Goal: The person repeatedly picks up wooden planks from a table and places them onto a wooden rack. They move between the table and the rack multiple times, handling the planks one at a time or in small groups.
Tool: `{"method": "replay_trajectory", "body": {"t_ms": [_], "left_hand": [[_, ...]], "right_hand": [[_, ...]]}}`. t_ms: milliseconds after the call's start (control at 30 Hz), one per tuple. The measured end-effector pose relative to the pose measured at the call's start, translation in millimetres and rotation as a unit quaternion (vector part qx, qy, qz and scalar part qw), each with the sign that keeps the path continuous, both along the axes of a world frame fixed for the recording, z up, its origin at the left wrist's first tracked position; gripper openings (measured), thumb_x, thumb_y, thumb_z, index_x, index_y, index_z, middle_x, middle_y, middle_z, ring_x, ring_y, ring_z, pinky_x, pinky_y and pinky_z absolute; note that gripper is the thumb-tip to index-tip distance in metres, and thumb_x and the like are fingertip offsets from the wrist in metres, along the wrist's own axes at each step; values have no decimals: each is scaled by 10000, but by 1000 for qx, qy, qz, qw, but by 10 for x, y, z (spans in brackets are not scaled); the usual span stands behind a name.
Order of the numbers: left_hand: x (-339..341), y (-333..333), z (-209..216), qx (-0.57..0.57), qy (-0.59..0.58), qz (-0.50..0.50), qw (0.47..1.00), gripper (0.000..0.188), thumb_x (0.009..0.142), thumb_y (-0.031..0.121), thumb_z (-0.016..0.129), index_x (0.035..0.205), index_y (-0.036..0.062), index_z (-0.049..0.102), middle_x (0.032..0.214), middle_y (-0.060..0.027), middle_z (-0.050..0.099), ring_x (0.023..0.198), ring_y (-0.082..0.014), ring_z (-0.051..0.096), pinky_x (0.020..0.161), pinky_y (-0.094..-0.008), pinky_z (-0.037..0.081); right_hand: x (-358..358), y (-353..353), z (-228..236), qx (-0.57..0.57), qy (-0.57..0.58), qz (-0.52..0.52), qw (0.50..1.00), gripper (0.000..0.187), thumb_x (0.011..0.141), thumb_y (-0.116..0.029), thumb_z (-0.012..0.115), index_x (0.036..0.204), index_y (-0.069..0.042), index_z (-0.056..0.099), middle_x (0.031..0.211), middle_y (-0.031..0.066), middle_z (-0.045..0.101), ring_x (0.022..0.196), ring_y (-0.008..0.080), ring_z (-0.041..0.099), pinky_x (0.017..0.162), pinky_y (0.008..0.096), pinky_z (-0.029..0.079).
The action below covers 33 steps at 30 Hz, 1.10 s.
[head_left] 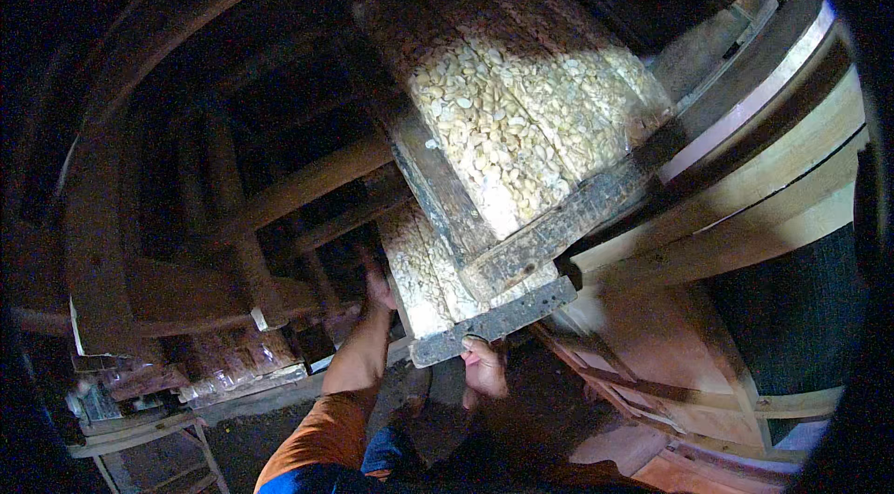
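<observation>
A wooden tray (424, 270) filled with a pale, lumpy layer juts out of a dark rack, tilted in my view. My right hand (482, 368) grips the dark front bar of this tray, thumb on top and the other fingers mostly hidden below. Along the tray's left side, my left hand (377, 287) presses and holds it, its fingertips lost in shadow. Just above sits a second wooden tray (549, 238), full of pale bean-like pieces (494, 117), its front corner covering part of the lower one.
Wooden rack bars (307, 187) run through the dark on the left. More filled trays (242, 359) lie low at the left, near a small wooden stool (140, 447). Pale planks (745, 187) and a wooden frame with a dark panel (792, 317) stand close on the right.
</observation>
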State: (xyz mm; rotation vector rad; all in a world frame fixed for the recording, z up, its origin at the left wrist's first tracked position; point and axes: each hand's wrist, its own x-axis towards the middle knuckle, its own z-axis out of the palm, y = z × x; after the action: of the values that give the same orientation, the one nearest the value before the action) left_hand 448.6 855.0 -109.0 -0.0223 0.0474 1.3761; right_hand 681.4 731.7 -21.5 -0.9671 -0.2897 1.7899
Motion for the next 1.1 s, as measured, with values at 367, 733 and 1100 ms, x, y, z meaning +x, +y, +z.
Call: {"method": "replay_trajectory", "body": {"t_ms": [367, 733, 1100], "left_hand": [[-41, -194, 18, 29, -61, -33, 997, 943, 804, 826, 443, 1447, 138, 478, 1474, -126, 479, 1293, -379, 485, 1102, -530, 368], [197, -680, 575, -135, 145, -27, 980, 1084, 759, 928, 302, 1503, 145, 399, 1520, -113, 424, 1336, -371, 439, 1123, -506, 339], [818, -1501, 842, -137, 188, -66, 970, 1145, 716, 956, 305, 1506, 131, 384, 1519, -124, 421, 1341, -391, 430, 1116, -560, 333]], "right_hand": [[485, -596, -319, -117, 8, 141, 983, 288, 835, -244, 634, 999, -8, 631, 786, 129, 675, 779, 255, 677, 724, 396, 535], [953, -1463, -730, -81, -30, 123, 989, 340, 881, -315, 602, 958, 13, 642, 833, 151, 682, 824, 285, 673, 771, 446, 522], [1849, -2498, -521, -92, 0, 46, 995, 322, 884, -291, 602, 982, 13, 639, 877, 150, 678, 862, 290, 662, 804, 449, 509]]}}
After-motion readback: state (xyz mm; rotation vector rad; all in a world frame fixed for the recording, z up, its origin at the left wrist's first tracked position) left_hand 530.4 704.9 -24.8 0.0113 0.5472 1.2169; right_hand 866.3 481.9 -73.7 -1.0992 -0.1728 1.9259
